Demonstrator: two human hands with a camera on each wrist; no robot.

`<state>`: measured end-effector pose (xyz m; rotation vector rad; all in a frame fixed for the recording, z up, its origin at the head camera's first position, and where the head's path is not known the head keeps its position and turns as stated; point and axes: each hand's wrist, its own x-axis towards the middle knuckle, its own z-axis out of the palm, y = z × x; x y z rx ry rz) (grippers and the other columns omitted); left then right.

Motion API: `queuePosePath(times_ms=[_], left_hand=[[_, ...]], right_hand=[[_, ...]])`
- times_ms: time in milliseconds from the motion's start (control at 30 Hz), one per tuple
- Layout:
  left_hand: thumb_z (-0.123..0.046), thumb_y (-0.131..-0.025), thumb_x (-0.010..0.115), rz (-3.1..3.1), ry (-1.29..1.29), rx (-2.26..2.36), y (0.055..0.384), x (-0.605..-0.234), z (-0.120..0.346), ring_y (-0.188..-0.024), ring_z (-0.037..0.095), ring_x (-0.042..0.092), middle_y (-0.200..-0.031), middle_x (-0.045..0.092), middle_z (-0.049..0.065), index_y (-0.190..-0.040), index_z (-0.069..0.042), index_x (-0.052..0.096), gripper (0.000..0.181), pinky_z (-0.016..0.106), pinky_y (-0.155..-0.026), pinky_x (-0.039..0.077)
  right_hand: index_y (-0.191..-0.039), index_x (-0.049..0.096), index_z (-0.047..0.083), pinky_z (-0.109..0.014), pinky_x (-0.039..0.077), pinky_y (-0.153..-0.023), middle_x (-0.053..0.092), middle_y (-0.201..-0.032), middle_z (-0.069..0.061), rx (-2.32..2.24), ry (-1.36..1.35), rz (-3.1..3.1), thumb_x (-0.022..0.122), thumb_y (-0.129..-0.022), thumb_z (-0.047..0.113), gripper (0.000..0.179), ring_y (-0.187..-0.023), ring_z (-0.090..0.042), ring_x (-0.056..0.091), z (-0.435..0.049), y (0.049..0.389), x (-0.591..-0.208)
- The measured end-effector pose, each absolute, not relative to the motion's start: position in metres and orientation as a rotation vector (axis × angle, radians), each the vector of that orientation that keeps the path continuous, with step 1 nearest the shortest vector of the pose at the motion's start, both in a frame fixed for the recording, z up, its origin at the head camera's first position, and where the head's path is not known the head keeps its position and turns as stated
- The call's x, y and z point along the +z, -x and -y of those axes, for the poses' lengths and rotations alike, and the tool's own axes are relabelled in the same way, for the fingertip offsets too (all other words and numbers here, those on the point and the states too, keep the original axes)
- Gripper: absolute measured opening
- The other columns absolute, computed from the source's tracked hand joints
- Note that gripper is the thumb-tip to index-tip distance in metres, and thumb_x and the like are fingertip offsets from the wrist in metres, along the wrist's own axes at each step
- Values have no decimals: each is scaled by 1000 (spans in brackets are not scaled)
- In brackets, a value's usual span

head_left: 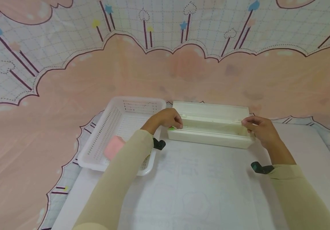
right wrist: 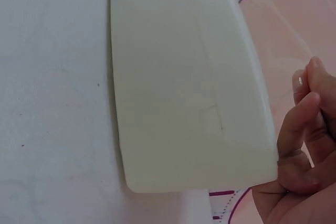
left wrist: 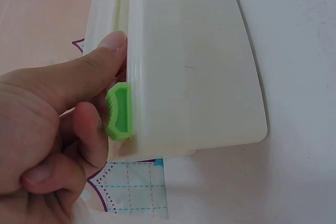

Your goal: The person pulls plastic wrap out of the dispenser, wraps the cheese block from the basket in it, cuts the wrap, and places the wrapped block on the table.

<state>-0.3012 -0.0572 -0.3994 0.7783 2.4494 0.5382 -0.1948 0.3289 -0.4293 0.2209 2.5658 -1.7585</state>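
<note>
A long off-white cling film dispenser (head_left: 208,139) lies on the table with its lid (head_left: 211,109) tipped back. At its left end my left hand (head_left: 169,118) pinches down at the front rim, where the clear film seems to lie; the fingertips are partly hidden. A green slide cutter (left wrist: 119,111) sits on the rim right beside those fingers. My right hand (head_left: 258,127) pinches a corner of clear plastic film (right wrist: 286,32) just above the right end. In the right wrist view, this hand (right wrist: 310,140) is beside the dispenser's outer wall, and the film shows only as a faint edge.
To the left stands a white perforated basket (head_left: 94,164), with a pink object (head_left: 114,147) in it, partly covered by my left sleeve. A white sheet (head_left: 199,191) covers the table in front. Behind hangs a patterned peach cloth (head_left: 141,73).
</note>
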Motion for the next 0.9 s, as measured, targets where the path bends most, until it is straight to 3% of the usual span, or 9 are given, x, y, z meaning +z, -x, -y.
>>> queuePosePath(times_ms=[167,333,467,567,767,900], left_hand=[[-27,-96,72,-2458,-779,522,300,-398,57,-74,12,57,-87,67,-3,-99,-18,79,11,26,-70,47],[-27,-97,71,-2456,-789,509,298,-397,56,-73,12,57,-84,65,-4,-95,-18,78,11,27,-71,47],[-27,-97,72,-2461,-787,513,298,-397,55,-75,12,58,-86,67,-4,-96,-19,78,11,26,-71,47],[-28,-97,72,-2465,-786,508,298,-397,54,-77,11,59,-90,69,-4,-100,-19,79,12,26,-72,48],[-30,-97,71,-2468,-787,494,298,-398,53,-80,12,61,-96,72,-4,-105,-20,79,15,27,-75,49],[-31,-97,71,-2475,-781,474,298,-397,53,-89,13,61,-100,73,-5,-107,-21,79,16,30,-83,50]], right_hand=[[-99,76,19,-16,47,-72,65,-86,26,-1834,-153,-2572,71,-97,23,6,-86,-2,55,-327,195,-427],[-107,68,3,-13,53,-78,69,-96,16,-1979,-92,-2490,67,-99,19,18,-90,5,67,-316,195,-425],[-115,60,-1,-19,44,-97,60,-104,11,-1894,-105,-2615,62,-103,29,33,-89,7,71,-306,197,-425],[-116,60,-1,-23,41,-94,55,-104,9,-1917,-153,-2678,60,-104,29,33,-84,7,71,-299,201,-430],[-110,60,0,-11,53,-72,58,-102,1,-2140,-215,-2602,61,-103,22,22,-78,0,72,-294,206,-442],[-108,58,0,-15,57,-75,56,-101,-5,-2330,-229,-2433,62,-102,17,19,-76,-4,71,-294,210,-444]])
